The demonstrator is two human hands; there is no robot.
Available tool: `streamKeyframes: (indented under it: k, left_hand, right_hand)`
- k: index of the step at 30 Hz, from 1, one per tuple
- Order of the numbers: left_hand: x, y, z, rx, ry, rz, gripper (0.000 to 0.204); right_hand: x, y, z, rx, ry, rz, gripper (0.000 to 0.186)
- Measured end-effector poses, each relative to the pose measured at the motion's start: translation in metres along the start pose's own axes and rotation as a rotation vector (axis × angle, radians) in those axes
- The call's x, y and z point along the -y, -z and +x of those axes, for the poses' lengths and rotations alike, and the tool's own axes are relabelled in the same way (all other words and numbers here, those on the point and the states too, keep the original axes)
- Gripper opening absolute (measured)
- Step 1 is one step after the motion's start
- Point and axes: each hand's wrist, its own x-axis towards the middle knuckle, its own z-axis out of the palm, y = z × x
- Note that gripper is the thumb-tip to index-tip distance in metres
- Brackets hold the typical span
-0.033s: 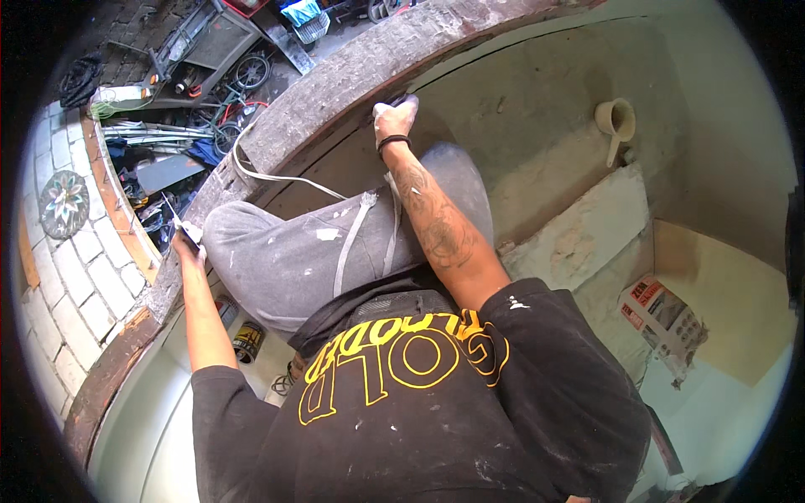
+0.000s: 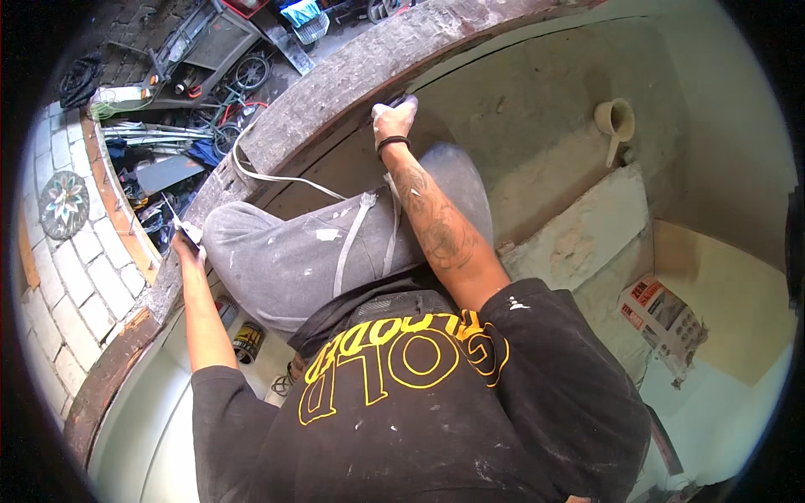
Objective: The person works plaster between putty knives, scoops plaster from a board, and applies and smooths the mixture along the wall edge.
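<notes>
My left hand (image 2: 189,253), smeared white at the fingers, is closed around the dark handle of a thin-bladed scraper (image 2: 190,241) beside the curved ledge. Its pale, narrow blade points up and away over the ledge. My right hand (image 2: 394,119), dusted with white, is closed in a fist at the inner edge of the ledge (image 2: 335,80). A little dark material shows by its knuckles; what it grips is hidden. My grey trousers (image 2: 293,260), spotted with white, lie between the two hands.
A white cord (image 2: 285,177) runs from the ledge to my lap. A cream scoop (image 2: 618,121) and a torn bag (image 2: 658,323) lie to the right. A dark can (image 2: 248,340) stands near my left arm. Beyond the ledge, far below, are bicycles (image 2: 250,73) and metal poles (image 2: 155,132).
</notes>
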Motion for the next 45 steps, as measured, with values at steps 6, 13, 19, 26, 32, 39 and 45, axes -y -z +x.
streamKeyframes:
  k: [6,13,19,26,32,39,45]
  left_hand:
    - [0.000,0.007,0.005,0.063,0.031,-0.032,0.021]
    - [0.001,0.009,0.006,0.047,-0.012,-0.034,0.020]
    - [-0.004,0.003,0.000,0.043,0.046,-0.014,0.020]
    - [-0.002,0.009,0.005,0.057,-0.002,0.053,0.020]
    - [-0.007,0.006,0.000,-0.004,0.016,0.045,0.019]
    - [-0.006,-0.010,-0.015,0.016,0.057,0.018,0.019]
    - [-0.006,0.000,-0.006,0.007,0.041,0.031,0.018]
  right_hand:
    - [0.026,0.005,-0.031,0.021,0.057,0.134,0.034]
    - [0.029,0.069,-0.052,-0.004,-0.251,0.881,0.036]
    - [-0.019,0.059,0.039,-0.153,-0.416,0.554,0.008]
    - [-0.082,0.044,0.087,-0.154,-0.449,0.369,0.026]
    - [-0.099,0.036,0.105,-0.166,-0.504,0.248,0.032]
    - [-0.083,0.028,0.105,-0.034,-0.370,0.142,0.027]
    - [-0.082,0.025,0.111,-0.035,-0.388,0.201,0.023]
